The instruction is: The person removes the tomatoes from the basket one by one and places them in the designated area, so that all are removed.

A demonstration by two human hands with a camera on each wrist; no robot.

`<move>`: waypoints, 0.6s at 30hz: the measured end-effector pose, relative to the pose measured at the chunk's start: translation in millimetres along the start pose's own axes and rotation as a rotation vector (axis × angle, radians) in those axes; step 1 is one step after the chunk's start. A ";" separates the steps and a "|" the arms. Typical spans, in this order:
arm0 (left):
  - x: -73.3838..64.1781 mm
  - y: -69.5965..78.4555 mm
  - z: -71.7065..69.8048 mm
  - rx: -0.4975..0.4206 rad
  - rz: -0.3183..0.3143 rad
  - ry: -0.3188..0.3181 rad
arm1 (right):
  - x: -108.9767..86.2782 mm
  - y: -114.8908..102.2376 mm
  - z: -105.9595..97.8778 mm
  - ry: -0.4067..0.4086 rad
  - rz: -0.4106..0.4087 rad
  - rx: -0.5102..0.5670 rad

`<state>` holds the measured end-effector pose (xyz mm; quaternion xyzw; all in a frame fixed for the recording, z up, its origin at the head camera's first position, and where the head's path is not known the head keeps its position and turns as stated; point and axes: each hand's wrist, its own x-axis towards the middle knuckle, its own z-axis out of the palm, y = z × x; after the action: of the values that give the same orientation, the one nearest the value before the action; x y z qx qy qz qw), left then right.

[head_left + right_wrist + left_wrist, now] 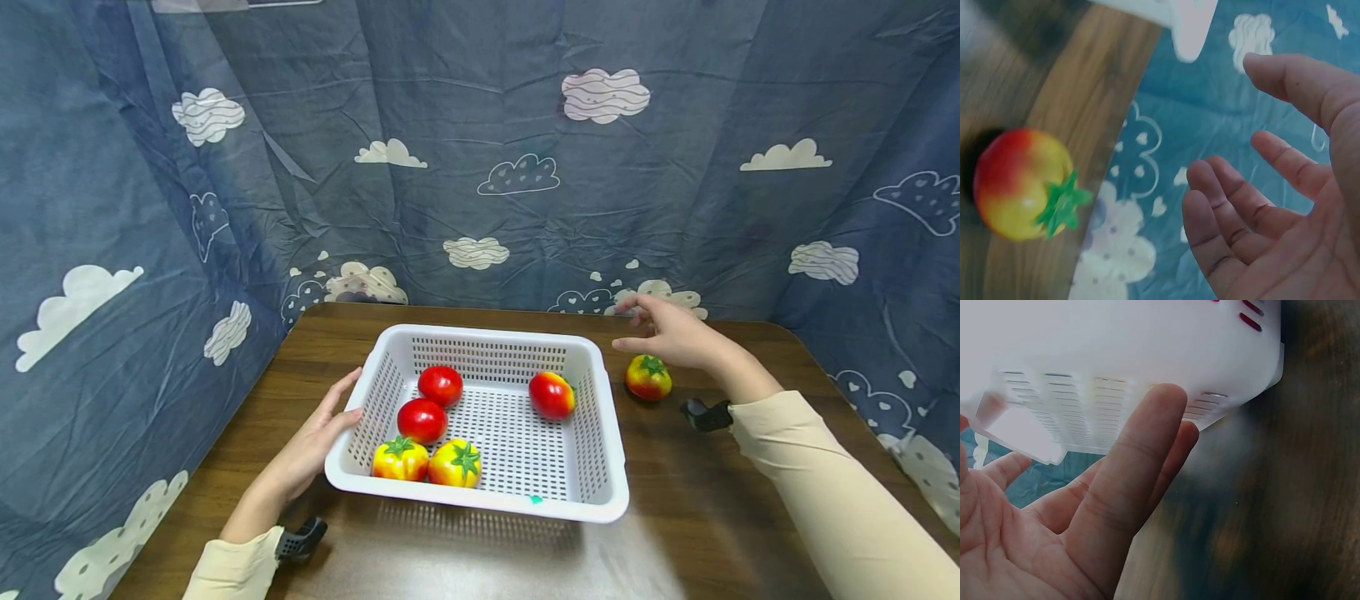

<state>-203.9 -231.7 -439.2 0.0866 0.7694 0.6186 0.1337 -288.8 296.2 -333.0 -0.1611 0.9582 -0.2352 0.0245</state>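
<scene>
A white slotted plastic basket (517, 500) stands on the table. My left hand (311, 442) is at its left side, thumb at the rim. In the left wrist view the extended fingers (1138, 450) lie along the basket's outer wall. Inside are red toy tomatoes (422, 421), yellow-red ones with green leaf tops (454, 463) at the front left, and a red-yellow one (552, 396) at the right. My right hand (667, 331) hovers with spread, loosely bent fingers and holds nothing. Just below it, right of the basket, a red-yellow toy tomato (648, 377) sits on the table.
The brown wooden table (675, 517) ends at a blue cloud-printed cloth (480, 217) hanging behind and at both sides. A small green piece (536, 500) shows at the basket's front rim. Dark straps (705, 414) circle both wrists.
</scene>
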 end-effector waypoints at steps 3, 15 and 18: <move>0.4 -0.1 -0.2 -0.004 0.001 -0.003 | 0.6 -10.6 3.6 -0.001 -0.019 0.003; 0.2 0.1 -0.1 -0.010 0.008 -0.008 | 5.3 -51.7 23.7 -0.092 -0.049 0.014; 0.0 0.6 -0.1 -0.013 0.010 -0.010 | 7.5 -59.5 30.2 -0.125 -0.061 0.008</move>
<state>-203.9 -231.7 -438.6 0.0925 0.7643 0.6237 0.1351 -274.6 230.6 -332.3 -0.2043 0.9485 -0.2290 0.0779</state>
